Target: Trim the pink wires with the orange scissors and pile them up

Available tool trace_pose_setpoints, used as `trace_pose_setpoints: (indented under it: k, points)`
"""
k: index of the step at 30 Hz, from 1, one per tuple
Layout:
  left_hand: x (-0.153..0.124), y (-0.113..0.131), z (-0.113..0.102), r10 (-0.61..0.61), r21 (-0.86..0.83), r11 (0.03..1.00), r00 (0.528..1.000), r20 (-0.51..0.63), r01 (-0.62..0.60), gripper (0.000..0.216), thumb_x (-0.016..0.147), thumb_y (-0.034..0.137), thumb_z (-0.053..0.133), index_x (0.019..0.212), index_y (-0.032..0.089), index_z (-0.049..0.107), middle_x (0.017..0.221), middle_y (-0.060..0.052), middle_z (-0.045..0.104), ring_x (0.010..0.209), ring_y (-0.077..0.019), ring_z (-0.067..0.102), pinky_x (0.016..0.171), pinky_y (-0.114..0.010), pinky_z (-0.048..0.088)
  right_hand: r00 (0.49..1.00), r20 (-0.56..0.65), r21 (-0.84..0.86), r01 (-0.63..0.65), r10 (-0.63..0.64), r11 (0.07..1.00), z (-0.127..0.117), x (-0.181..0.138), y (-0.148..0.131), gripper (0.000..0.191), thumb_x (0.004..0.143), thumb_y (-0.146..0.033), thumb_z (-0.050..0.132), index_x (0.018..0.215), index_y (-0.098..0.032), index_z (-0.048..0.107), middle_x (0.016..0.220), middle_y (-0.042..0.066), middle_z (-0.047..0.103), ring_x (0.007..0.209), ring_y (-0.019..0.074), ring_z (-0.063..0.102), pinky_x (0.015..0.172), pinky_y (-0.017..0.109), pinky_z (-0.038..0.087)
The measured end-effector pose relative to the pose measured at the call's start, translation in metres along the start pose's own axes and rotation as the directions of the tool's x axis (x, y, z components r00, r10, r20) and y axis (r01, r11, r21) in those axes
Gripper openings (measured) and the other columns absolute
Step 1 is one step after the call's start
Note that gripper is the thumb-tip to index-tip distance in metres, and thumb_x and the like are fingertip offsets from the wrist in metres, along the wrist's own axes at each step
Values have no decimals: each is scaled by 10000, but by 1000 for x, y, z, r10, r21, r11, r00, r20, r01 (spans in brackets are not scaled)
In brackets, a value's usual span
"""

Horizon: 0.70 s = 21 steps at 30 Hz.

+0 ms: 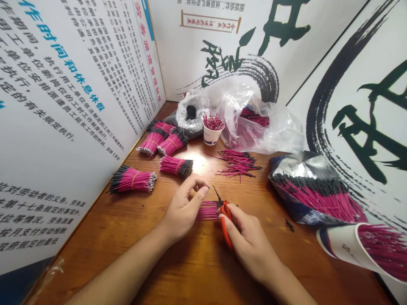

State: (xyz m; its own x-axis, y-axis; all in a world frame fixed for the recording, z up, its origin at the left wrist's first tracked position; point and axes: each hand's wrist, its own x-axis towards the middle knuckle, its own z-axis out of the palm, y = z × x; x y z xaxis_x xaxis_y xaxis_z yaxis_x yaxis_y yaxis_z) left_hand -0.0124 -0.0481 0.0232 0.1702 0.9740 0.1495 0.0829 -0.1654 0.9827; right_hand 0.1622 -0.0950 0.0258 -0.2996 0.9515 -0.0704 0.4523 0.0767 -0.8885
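Observation:
My right hand (251, 237) is wrapped round a pair of small scissors with orange-red handles (226, 224) and dark pointed blades, which look closed and point away from me. Just left of the blades, my left hand (184, 207) pinches thumb and forefinger together; a tiny dark bit shows at the fingertips, too small to name. Under and between both hands lies a row of pink wires (208, 211) with dark ends, partly covered by the fingers. Beyond the scissors is a loose pile of pink wires with black ends (238, 163).
Banded wire bundles (133, 180) lie at the left. A paper cup of wires (212, 134) and clear plastic bags (280, 131) stand behind. At the right are an open foil bag of wires (314, 199), small black scraps (289, 225) and a tilted paper cup (343, 245). Printed panels enclose the table.

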Motion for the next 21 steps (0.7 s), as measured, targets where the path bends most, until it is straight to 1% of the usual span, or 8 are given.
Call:
trace_pose_setpoints:
  k: [5, 8, 11, 16, 21]
  points:
    - [0, 0, 0, -49, -60, 997, 999, 0, 49, 97, 941, 253, 510, 891, 178, 547, 825, 1, 509, 784, -130, 467, 738, -244, 381, 1000, -2, -5, 9, -9, 1000, 0, 0, -2, 243, 1007, -345, 419, 835, -200, 511, 719, -19, 549, 626, 122, 484, 604, 230, 359]
    - [0, 0, 0, -49, -74, 996, 999, 13, 50, 96, 935, 255, 519, 884, 176, 538, 842, -5, 523, 814, -135, 487, 766, -248, 391, 1000, -1, -7, 10, -10, 1000, -1, 0, -3, 226, 1000, -331, 433, 833, -201, 511, 716, -21, 550, 624, 121, 491, 598, 229, 355]
    - [0, -1, 0, -16, -60, 998, 1000, 11, 16, 85, 936, 247, 518, 890, 179, 541, 856, -6, 517, 822, -135, 485, 768, -248, 393, 1000, -3, -16, 10, -10, 1000, 0, 0, -2, 230, 997, -336, 438, 825, -201, 509, 708, -23, 549, 614, 120, 487, 590, 231, 352]
    - [0, -3, -1, 96, 29, 995, 995, -19, -96, 59, 936, 205, 520, 886, 185, 545, 874, -10, 517, 846, -142, 480, 793, -265, 385, 1000, -3, -6, 22, -22, 1000, 0, 0, -1, 219, 996, -337, 437, 849, -197, 521, 734, -12, 567, 640, 128, 507, 608, 232, 366]
    - [0, -4, -1, 124, 64, 990, 992, -12, -123, 70, 949, 204, 498, 903, 186, 547, 893, -22, 535, 880, -155, 499, 821, -286, 388, 999, 7, -7, 38, -38, 999, 0, -1, 0, 226, 999, -336, 438, 843, -197, 524, 729, -16, 567, 631, 122, 501, 602, 228, 360]
